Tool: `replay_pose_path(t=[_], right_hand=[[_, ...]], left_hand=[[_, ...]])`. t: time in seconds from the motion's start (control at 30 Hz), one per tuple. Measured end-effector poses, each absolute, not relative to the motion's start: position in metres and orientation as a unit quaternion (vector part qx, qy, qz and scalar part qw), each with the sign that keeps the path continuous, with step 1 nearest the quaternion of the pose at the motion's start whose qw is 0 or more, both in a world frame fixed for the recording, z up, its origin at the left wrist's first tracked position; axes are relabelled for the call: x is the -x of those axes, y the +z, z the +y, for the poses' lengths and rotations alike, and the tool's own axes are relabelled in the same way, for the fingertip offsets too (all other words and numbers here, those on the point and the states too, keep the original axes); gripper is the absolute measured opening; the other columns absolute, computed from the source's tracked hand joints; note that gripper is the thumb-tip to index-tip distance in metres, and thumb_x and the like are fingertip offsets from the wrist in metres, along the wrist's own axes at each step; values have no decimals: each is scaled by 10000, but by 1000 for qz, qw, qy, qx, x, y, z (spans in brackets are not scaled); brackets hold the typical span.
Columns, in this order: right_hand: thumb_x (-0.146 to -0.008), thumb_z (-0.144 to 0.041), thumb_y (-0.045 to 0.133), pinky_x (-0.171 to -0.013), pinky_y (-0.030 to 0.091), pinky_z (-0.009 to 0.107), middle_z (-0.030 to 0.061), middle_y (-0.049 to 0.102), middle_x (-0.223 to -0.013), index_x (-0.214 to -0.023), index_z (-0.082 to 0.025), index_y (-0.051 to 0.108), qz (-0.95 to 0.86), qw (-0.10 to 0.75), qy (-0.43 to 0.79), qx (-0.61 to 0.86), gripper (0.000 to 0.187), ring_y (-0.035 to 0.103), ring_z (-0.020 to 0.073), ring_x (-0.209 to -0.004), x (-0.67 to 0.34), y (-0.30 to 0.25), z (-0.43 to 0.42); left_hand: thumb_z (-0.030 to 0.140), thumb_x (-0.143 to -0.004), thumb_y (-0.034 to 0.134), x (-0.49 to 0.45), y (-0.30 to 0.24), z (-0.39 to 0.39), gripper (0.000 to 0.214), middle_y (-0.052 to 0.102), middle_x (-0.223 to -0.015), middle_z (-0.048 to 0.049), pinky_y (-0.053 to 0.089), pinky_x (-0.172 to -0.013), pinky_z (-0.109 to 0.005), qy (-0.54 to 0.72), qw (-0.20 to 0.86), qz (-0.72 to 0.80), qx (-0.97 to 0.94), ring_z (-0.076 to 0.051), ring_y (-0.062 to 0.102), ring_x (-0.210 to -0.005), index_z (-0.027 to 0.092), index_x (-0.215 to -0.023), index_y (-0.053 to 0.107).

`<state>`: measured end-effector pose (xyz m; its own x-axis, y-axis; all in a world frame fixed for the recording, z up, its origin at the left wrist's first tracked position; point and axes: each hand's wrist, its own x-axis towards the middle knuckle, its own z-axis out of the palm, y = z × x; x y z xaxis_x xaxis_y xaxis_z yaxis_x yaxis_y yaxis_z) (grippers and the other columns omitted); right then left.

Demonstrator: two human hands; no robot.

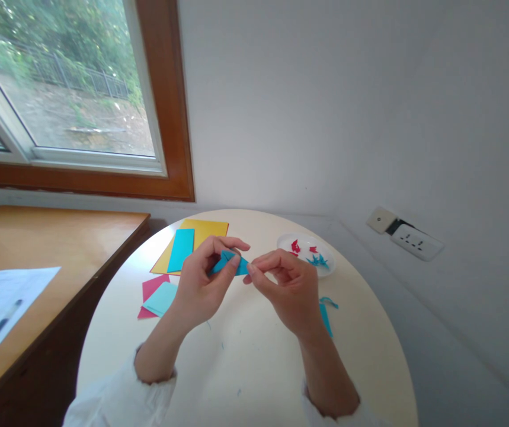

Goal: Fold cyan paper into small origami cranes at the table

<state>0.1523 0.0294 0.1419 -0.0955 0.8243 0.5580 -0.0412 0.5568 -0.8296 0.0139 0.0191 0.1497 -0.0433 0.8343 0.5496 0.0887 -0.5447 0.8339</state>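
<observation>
A small folded piece of blue paper (242, 268) is held up above the round table between both hands. My left hand (204, 284) grips it, with the thumb pressed on its front face and the fingers behind. At the paper's right-hand tip, my right hand (286, 286) pinches with thumb and forefinger. Its other fingers are curled in. A crease line shows near the upper left of the folded paper; part of the sheet is hidden by the left thumb and fingers.
Yellow paper (212, 230) with a blue strip (181, 250) on it lies at the back left. Pink (154, 287) and pale-blue sheets (162, 298) are nearer. A plate (284, 240) with red and blue paper pieces stands back right, above blue scraps (325, 320). A wooden desk (80, 237) adjoins left.
</observation>
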Motion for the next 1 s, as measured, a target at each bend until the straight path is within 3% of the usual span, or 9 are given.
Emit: replay_pose_path(t=[1.0], right_hand=[[-672,-143,654,-536,502,246,-21,619,-575,-584,-191,565,-641,602,358,314,133,595,113,-538,-151,148,23]], left_hand=[[118,-760,589,-16,147,16,167,678,-986,-76,514,-572,-264,650,274,341,-621,-123,616,-671,182,-654,477]])
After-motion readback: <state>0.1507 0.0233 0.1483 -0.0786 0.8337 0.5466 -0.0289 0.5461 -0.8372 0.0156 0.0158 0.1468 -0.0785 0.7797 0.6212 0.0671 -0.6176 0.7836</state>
